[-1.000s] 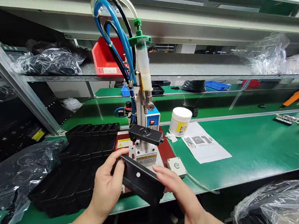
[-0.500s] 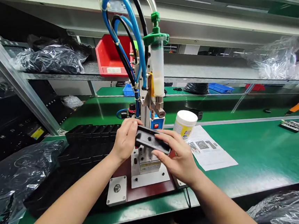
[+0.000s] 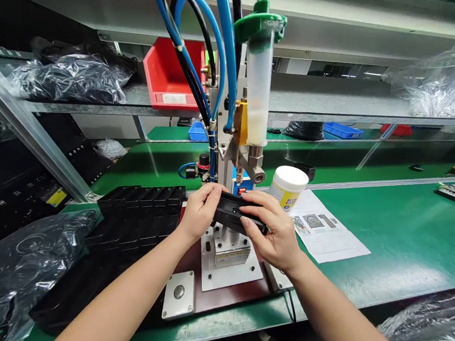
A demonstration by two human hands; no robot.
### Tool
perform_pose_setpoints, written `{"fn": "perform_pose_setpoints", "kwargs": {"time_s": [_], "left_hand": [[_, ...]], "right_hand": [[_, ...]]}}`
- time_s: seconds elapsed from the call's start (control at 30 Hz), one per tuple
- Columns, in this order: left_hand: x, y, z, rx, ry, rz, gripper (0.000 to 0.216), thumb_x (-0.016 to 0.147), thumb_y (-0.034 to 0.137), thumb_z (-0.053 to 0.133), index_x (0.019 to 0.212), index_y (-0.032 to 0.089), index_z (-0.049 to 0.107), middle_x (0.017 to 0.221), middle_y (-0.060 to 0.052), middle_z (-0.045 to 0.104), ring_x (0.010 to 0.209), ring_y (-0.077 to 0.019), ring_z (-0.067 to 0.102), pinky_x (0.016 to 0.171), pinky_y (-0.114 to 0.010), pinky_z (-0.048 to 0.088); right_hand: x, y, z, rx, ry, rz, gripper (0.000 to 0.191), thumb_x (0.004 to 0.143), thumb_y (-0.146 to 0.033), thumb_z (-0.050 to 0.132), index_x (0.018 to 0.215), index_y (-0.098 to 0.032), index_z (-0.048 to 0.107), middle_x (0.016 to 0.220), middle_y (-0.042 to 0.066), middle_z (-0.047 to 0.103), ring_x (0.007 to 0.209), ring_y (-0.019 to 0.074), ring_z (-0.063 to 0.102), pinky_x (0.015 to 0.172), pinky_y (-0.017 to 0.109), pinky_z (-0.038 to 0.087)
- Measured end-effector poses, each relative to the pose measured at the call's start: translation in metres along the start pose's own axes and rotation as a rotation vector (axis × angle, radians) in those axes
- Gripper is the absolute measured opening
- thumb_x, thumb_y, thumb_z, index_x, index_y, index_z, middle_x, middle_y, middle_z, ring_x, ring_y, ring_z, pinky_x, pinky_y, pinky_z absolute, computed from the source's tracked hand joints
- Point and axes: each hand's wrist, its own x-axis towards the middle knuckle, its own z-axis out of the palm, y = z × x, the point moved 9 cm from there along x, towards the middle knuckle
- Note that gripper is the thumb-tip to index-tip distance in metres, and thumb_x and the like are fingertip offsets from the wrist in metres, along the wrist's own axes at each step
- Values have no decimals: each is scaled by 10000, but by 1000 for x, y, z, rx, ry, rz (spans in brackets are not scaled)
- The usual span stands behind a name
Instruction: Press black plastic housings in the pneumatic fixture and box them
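Observation:
Between my two hands is a black plastic housing (image 3: 231, 208), long and shallow, with a small round hole near its middle. My left hand (image 3: 201, 209) grips its left end, thumb on top. On the right end, my right hand (image 3: 270, 225) closes with fingers over the upper edge and the thumb at the near side. The housing is tilted, in front of a dispensing machine's post and above its metal base (image 3: 233, 260). A clear syringe barrel (image 3: 259, 93) with a green cap hangs above and behind the hands, partly filled with whitish material.
Black trays (image 3: 136, 221) lie at left beside a plastic bag (image 3: 32, 267). A white tub (image 3: 288, 184) stands on a printed sheet (image 3: 333, 241) at right. A red bin (image 3: 175, 74) sits on the shelf. A button box (image 3: 178, 296) is at the machine's front left.
The housing has tipped in my hands, so its inside shows less and its near side more. Both hands still hold it. The camera view has shifted, and the machine appears larger.

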Motion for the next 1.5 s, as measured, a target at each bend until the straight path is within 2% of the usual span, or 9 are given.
{"fn": "perform_pose_setpoints", "kwargs": {"time_s": [0.33, 0.57, 0.83, 0.97, 1.1, 1.2, 1.3, 1.4, 1.5], "left_hand": [[2, -19, 5, -144, 13, -27, 272, 859, 316, 468, 844, 170, 697, 835, -33, 699, 775, -190, 598, 711, -296, 427], [1, -29, 10, -233, -25, -107, 255, 823, 267, 466, 827, 179, 705, 836, -27, 695, 797, -201, 600, 714, -305, 427], [0, -31, 7, -177, 31, -56, 280, 862, 285, 465, 870, 181, 725, 868, -28, 706, 836, -206, 604, 766, -305, 419], [-4, -31, 4, -149, 79, -45, 323, 898, 373, 456, 912, 178, 713, 918, -47, 693, 896, -223, 588, 824, -315, 417], [-13, -39, 7, -223, 98, -79, 415, 929, 483, 407, 1115, 201, 648, 1067, -57, 650, 946, -222, 570, 854, -318, 418], [-14, -42, 7, -263, 160, -64, 410, 911, 493, 408, 990, 182, 664, 954, -56, 643, 866, -213, 566, 782, -305, 425], [-9, -38, 2, -268, 262, -29, 378, 882, 478, 436, 837, 170, 649, 805, -41, 614, 764, -195, 538, 703, -293, 415], [-5, -22, -2, -292, 297, 28, 376, 878, 480, 422, 829, 174, 635, 758, -28, 588, 716, -183, 513, 656, -288, 401], [-17, 1, -7, -253, 309, 104, 366, 879, 476, 415, 832, 178, 623, 724, -20, 567, 677, -177, 500, 618, -290, 387]], "right_hand": [[-7, -9, 0, -27, 196, -33, 261, 893, -31, 516, 1026, -183, 682, 1092, 118, 682, 1027, 269, 641, 865, 473, 553], [-14, -6, 0, -11, 248, -6, 330, 869, -8, 510, 1080, -200, 676, 1090, 102, 687, 1005, 276, 652, 840, 486, 567], [-18, -2, 1, 63, 283, -5, 356, 867, 7, 498, 1119, -180, 666, 1104, 118, 674, 1045, 281, 632, 866, 490, 551], [-24, -2, 3, 100, 270, -33, 378, 910, -44, 481, 1236, -184, 612, 1155, 114, 643, 1100, 274, 602, 922, 491, 533], [-40, 11, 9, 118, 272, 116, 462, 964, -176, 469, 1423, -166, 424, 1419, 164, 443, 1293, 314, 447, 1046, 549, 439], [-44, 17, 11, 137, 326, 194, 405, 983, -262, 475, 1377, -176, 445, 1362, 160, 481, 1263, 312, 463, 1041, 559, 428], [-32, 14, 8, 148, 352, 161, 270, 992, -304, 478, 1227, -185, 537, 1252, 148, 547, 1173, 299, 522, 988, 540, 456], [-18, 5, -2, 167, 379, 95, 231, 989, -315, 489, 1167, -183, 553, 1189, 141, 570, 1114, 287, 547, 955, 520, 465], [-18, -7, -10, 227, 391, 51, 217, 978, -316, 504, 1140, -187, 569, 1164, 130, 581, 1089, 281, 559, 925, 494, 480]]}}
